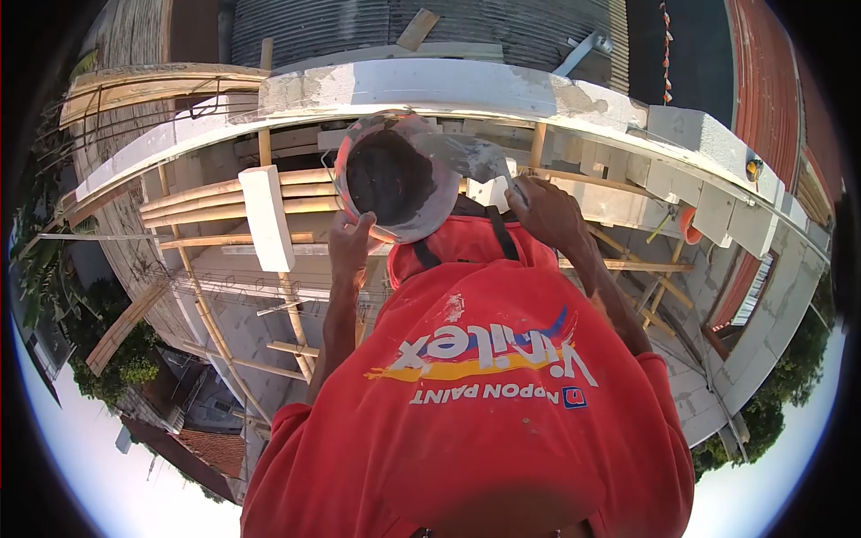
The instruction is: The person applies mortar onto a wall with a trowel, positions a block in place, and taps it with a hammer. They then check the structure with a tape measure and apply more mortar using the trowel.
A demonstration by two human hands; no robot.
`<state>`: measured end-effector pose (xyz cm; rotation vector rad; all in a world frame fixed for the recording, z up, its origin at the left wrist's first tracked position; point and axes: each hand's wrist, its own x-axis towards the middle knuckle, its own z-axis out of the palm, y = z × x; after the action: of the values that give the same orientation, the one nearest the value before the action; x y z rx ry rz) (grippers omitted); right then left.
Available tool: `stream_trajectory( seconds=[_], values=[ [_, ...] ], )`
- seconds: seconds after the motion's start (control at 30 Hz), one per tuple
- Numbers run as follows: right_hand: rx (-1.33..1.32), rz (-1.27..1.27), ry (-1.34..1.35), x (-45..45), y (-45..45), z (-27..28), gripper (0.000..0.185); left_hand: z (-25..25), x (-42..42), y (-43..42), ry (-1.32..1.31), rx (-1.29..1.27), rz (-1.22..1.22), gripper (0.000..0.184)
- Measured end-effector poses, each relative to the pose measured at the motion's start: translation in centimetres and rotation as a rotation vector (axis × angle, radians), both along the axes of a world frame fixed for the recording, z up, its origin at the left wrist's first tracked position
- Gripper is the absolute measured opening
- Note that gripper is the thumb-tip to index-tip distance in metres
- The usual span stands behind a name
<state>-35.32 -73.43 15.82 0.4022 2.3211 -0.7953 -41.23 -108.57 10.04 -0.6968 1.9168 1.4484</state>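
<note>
My left hand grips the near left rim of a mortar-smeared bucket, thumb over the edge. Dark grey mortar lies inside the bucket, which is tilted so that its mouth faces me. My right hand is closed around the handle of a trowel. The trowel's broad, mortar-coated blade reaches left to the right side of the bucket's mouth. Whether the blade touches the rim, I cannot tell. Just beyond the bucket runs a wall top of pale blocks.
A white block rests on bamboo poles to the left. Steel rebar stretches along the wall at the far left. Corrugated roofing lies beyond the wall. An orange bucket is at the right, by stacked blocks.
</note>
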Motion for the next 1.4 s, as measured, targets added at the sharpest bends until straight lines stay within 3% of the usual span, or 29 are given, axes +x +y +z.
stream_trajectory(
  seconds=[0.13,0.2,0.3,0.4,0.5,0.6,0.7,0.8,0.9,1.07,1.23,1.3,1.4],
  values=[
    [0.254,0.411,0.26,-3.1,-5.2,-3.9,0.027,2.2,0.1,2.0,0.123,-0.176,-0.098,0.029],
    [0.394,0.525,0.303,-5.3,-8.4,-4.7,0.03,5.0,0.0,3.4,0.181,-0.298,-0.203,0.03],
    [0.407,0.582,0.31,-6.7,-10.4,-6.1,0.025,4.1,1.4,2.9,0.267,-0.261,-0.128,0.025],
    [0.357,0.74,0.179,-6.8,-10.9,-1.9,0.023,3.6,2.5,2.7,0.401,-0.261,-0.053,0.02],
    [0.009,0.824,0.128,-6.7,-10.1,-2.2,0.027,2.8,3.4,2.4,0.442,-0.134,0.045,0.017],
    [-0.163,0.737,0.008,-7.1,-9.2,-2.4,0.033,4.7,3.1,2.7,0.324,-0.028,0.167,0.017],
    [-0.269,0.548,-0.032,-5.8,-9.8,-6.2,0.037,4.6,3.3,3.1,0.31,0.06,0.293,0.018],
    [-0.547,0.41,0.108,-4.7,-8.7,-8.0,0.043,2.6,3.9,1.4,0.263,-0.006,0.158,0.02],
    [-0.675,0.195,-0.314,-5.9,-5.9,-4.4,0.045,2.7,3.1,1.3,0.251,-0.003,0.237,0.021],
    [-0.97,-0.029,-0.311,-3.6,-2.1,-4.8,0.041,-0.1,2.8,-0.5,0.144,0.156,0.402,0.026],
    [-1.365,-0.54,-0.208,3.6,1.8,-8.7,0.041,-2.2,2.3,-3.5,0.032,0.215,0.447,0.032],
    [-1.405,-0.775,-0.077,7.1,3.1,-9.9,0.042,-2.5,2.1,-4.5,0.015,0.206,0.43,0.045],
    [-1.387,-1.068,0.184,11.1,4.1,-12.6,0.047,-2.4,1.3,-6.0,-0.004,0.122,0.365,0.048]
  ],
)
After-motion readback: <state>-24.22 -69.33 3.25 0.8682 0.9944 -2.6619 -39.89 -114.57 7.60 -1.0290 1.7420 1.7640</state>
